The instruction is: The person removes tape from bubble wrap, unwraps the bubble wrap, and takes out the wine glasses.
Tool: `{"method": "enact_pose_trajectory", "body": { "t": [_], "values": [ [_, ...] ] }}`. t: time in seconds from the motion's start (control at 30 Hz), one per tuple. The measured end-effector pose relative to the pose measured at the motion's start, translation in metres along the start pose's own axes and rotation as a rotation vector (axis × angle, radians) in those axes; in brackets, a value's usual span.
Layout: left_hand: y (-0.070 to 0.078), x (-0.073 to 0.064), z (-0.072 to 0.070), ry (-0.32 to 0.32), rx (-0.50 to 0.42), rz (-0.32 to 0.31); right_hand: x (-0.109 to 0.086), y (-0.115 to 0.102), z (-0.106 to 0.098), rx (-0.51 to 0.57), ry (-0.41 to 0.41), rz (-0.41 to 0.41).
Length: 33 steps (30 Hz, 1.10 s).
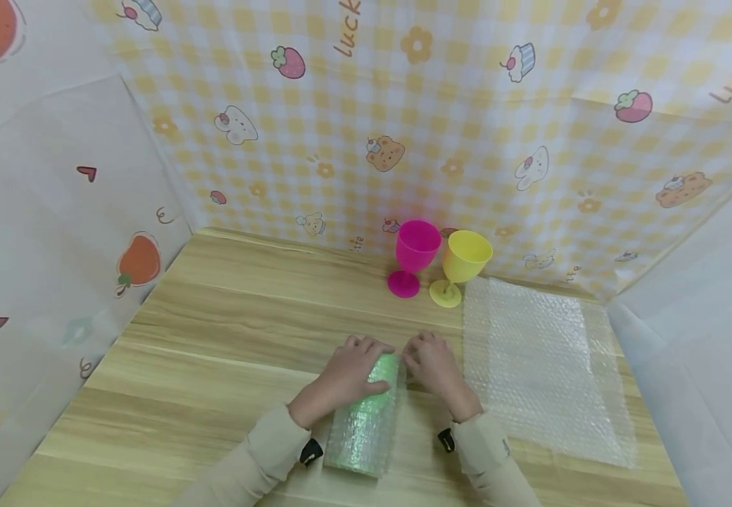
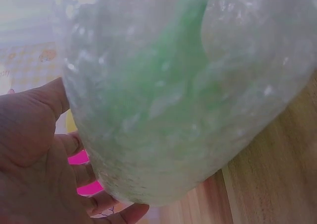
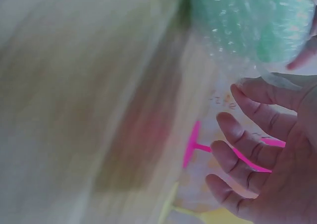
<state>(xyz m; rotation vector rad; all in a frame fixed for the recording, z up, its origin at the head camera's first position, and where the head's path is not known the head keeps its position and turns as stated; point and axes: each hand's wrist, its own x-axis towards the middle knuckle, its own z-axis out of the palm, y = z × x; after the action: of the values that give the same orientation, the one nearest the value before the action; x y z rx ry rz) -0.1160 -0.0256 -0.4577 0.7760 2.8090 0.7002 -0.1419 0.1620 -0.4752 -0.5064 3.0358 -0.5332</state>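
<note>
A roll of bubble wrap (image 1: 360, 436) lies on the table with a green cup inside it; a narrow stem widening into a broader part shows through the wrap (image 2: 163, 85) in the left wrist view. My left hand (image 1: 350, 373) grips the upper part of this roll, its fingers and thumb around the side. At the roll's right edge, my right hand (image 1: 432, 362) pinches the loose edge of the wrap between thumb and index finger. The other right fingers (image 3: 237, 159) are spread and bent, touching nothing.
A pink goblet (image 1: 417, 246) and a yellow goblet (image 1: 466, 257) stand upright near the back curtain (image 1: 315, 141). To the right, a flat sheet of bubble wrap (image 1: 537, 366) lies on the wooden table (image 1: 214, 317). White cloth walls rise at both sides.
</note>
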Motion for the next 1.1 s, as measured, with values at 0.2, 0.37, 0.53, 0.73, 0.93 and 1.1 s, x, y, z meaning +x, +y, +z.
{"method": "enact_pose_trajectory", "body": {
  "t": [0.2, 0.37, 0.53, 0.73, 0.93, 1.1],
  "values": [
    [0.0, 0.0, -0.001, -0.008, -0.011, -0.008, 0.0, 0.006, 0.006, -0.081, -0.091, 0.077],
    [-0.001, -0.002, 0.0, -0.008, -0.035, -0.007, 0.003, 0.008, 0.011, -0.146, -0.171, 0.113],
    [-0.008, -0.005, 0.0, -0.015, -0.118, 0.004, 0.004, 0.01, 0.016, -0.18, -0.24, 0.165],
    [-0.027, -0.012, -0.002, -0.03, -0.337, -0.022, 0.005, 0.008, 0.019, -0.114, -0.256, 0.233],
    [-0.039, -0.019, -0.004, -0.004, -0.491, -0.06, 0.004, 0.008, 0.017, -0.091, -0.249, 0.251],
    [-0.037, -0.02, -0.003, 0.006, -0.479, -0.049, 0.006, 0.005, 0.002, 0.073, -0.231, 0.156]
  ]
}}
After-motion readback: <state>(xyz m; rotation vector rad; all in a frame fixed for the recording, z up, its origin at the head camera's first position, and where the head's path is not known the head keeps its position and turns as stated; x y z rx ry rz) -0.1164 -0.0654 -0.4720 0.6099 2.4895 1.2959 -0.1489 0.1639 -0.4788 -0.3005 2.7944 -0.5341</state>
